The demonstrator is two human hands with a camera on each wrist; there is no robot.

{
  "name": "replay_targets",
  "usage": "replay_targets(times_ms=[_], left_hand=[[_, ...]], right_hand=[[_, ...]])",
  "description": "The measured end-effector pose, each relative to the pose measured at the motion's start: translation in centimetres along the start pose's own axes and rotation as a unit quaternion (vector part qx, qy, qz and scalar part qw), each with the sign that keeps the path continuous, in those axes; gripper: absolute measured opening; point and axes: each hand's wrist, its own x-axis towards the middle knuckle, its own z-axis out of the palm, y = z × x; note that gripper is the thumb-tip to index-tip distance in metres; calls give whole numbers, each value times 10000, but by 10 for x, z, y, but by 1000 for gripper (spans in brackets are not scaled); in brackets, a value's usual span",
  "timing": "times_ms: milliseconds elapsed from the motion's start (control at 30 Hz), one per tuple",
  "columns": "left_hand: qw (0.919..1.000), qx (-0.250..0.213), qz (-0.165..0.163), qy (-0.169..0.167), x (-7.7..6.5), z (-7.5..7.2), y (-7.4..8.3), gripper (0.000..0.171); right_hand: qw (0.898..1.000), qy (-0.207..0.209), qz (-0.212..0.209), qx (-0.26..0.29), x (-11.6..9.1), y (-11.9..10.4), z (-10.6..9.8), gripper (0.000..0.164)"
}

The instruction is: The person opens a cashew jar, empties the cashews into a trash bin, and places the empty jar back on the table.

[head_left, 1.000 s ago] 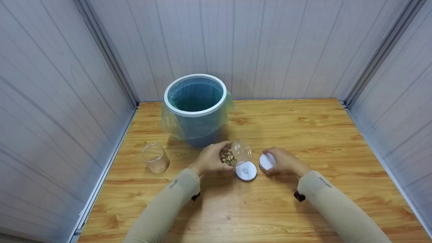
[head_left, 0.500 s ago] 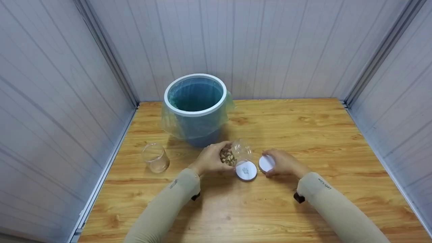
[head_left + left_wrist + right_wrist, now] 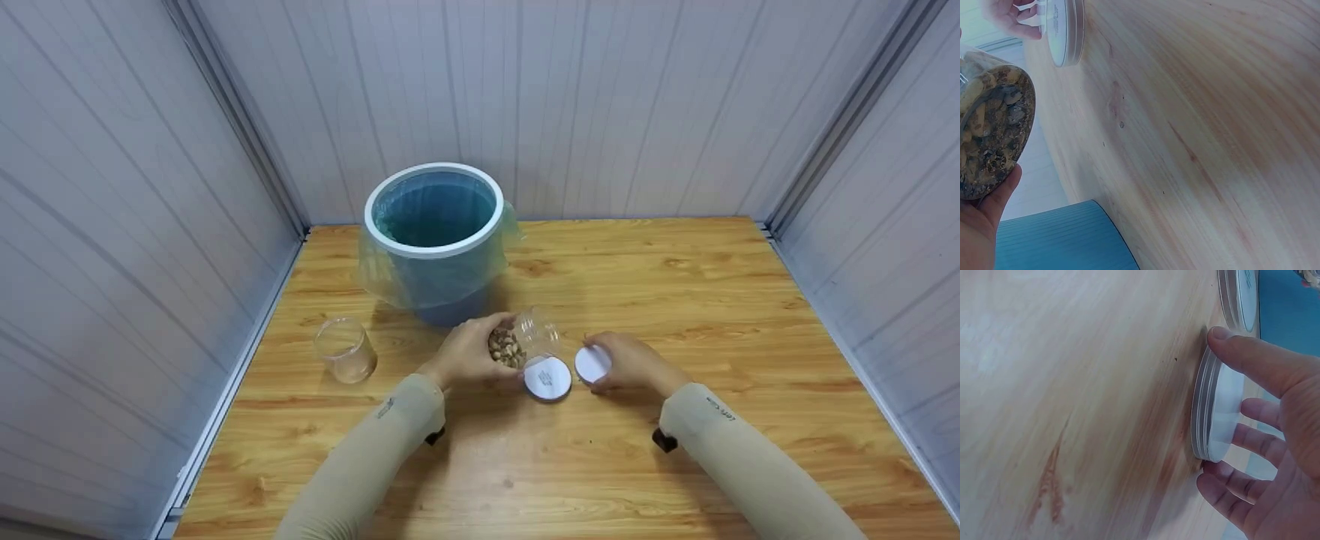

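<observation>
A clear jar (image 3: 538,334) lies tipped toward the right in my left hand (image 3: 469,354), which grips it near its base. Beige-brown nuts (image 3: 505,348), seemingly in their shells, are heaped at the base end. In the left wrist view, the jar's bottom (image 3: 996,135) shows nuts and dark crumbs through it. My right hand (image 3: 630,361) holds a round white lid (image 3: 592,364) by its rim. Thumb and fingers (image 3: 1264,357) span opposite edges of that lid in the right wrist view. Between the hands, below the jar's mouth, lies a second white lid (image 3: 547,379) with printed text.
A blue bin (image 3: 450,300) with a white ring and a green liner bag stands behind my left hand. A clear glass (image 3: 346,351) is at the left on the wooden table (image 3: 675,277). Panelled walls (image 3: 600,105) enclose the table at the back and sides.
The white lid in my right hand has shifted very slightly left. My left hand and the tipped jar stay in place.
</observation>
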Motion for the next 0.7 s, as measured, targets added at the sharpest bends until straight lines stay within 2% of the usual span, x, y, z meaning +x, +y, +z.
replay_targets(times_ms=[700], left_hand=[[10000, -52, 19, -1, 1, -8, 1, 89]], right_hand=[[9999, -48, 125, -58, -1, -1, 0, 84]])
